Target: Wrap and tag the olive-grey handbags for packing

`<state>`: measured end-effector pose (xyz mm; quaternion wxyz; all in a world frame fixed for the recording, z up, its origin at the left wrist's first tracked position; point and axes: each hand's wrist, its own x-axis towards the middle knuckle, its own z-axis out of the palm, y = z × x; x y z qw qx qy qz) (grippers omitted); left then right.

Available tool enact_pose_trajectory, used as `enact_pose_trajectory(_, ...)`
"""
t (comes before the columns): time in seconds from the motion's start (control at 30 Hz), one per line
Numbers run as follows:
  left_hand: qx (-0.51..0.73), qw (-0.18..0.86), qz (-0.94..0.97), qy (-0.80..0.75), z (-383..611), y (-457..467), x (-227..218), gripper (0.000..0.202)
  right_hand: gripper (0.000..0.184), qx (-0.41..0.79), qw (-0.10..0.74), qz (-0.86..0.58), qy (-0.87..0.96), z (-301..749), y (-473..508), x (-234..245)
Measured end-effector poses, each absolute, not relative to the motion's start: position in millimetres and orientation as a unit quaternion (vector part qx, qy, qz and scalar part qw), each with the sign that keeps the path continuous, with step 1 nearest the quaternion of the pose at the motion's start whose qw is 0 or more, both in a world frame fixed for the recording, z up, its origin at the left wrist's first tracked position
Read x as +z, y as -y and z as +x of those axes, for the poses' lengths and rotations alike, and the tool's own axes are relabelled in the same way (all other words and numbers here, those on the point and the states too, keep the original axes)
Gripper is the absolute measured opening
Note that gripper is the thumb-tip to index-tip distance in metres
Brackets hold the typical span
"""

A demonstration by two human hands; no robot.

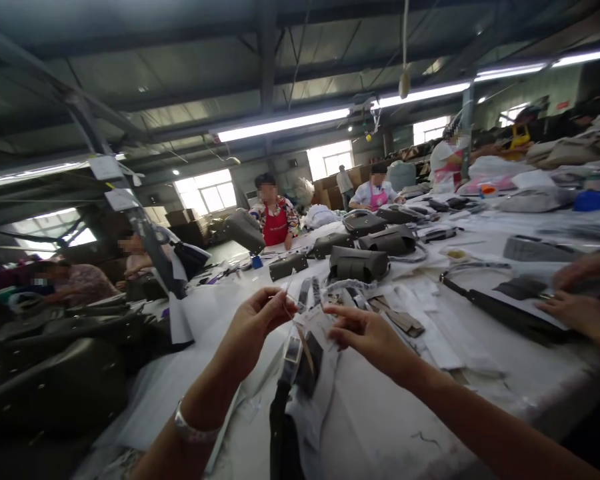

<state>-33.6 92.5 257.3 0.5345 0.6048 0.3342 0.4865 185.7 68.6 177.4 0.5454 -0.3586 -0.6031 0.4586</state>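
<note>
My left hand (267,313) pinches a thin pale string (291,283) between thumb and fingertips. Its loop stands up above the fingers, and the lower part runs down toward a narrow brown strip (306,350). To the right, my right hand (363,333) has its index finger stretched toward the string, with the other fingers loosely bent; I see nothing held in it. Under both hands lies a dark strap (283,427) with a pale metal buckle (293,351), next to white wrapping (313,413).
Dark bags (357,265) and flat brown pieces (397,315) lie farther back on the white table (380,427). A co-worker's hands (580,300) work at the right edge, beside a long dark strap (500,310). More dark bags (55,387) are piled at left.
</note>
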Motion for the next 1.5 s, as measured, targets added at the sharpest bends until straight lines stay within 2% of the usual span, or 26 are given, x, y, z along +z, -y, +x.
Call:
enact_pose_trajectory(0.1,0.484,0.597,0.56,-0.309,-36,-94,257,0.035,0.051,0.461,0.525,-0.365,0.616,189,-69,169)
enact_pose_trajectory(0.2,0.439,0.606,0.586,-0.311,-36,-92,257,0.04,0.052,0.465,0.51,-0.365,0.625,190,-68,166)
enact_pose_trajectory(0.27,0.393,0.559,0.65,-0.333,-35,-92,257,0.046,0.054,0.471,0.516,-0.367,0.614,190,-66,165)
enact_pose_trajectory(0.37,0.314,0.429,0.764,-0.365,-36,-92,255,0.049,0.056,0.5,0.537,-0.362,0.575,192,-63,166)
enact_pose_trajectory(0.5,0.278,0.287,0.833,-0.382,-38,-96,251,0.028,0.06,0.585,0.546,-0.333,0.499,193,-62,165)
enact_pose_trajectory(0.6,0.289,0.249,0.841,-0.384,-37,-97,251,0.026,0.06,0.618,0.544,-0.324,0.466,195,-63,162)
enact_pose_trajectory(0.67,0.309,0.298,0.818,-0.382,-35,-97,251,0.029,0.058,0.623,0.538,-0.326,0.466,196,-63,159)
enact_pose_trajectory(0.83,0.407,0.516,0.68,-0.325,-27,-97,248,0.032,0.06,0.579,0.536,-0.341,0.511,192,-60,149)
enact_pose_trajectory(0.93,0.445,0.592,0.607,-0.29,-20,-94,249,0.031,0.064,0.553,0.525,-0.351,0.543,185,-56,144)
enact_pose_trajectory(1.23,0.419,0.604,0.618,-0.278,-17,-87,256,0.03,0.059,0.511,0.547,-0.383,0.541,191,-51,145)
enact_pose_trajectory(1.5,0.482,0.648,0.555,-0.201,-8,-79,256,0.022,0.061,0.512,0.529,-0.364,0.57,179,-48,133)
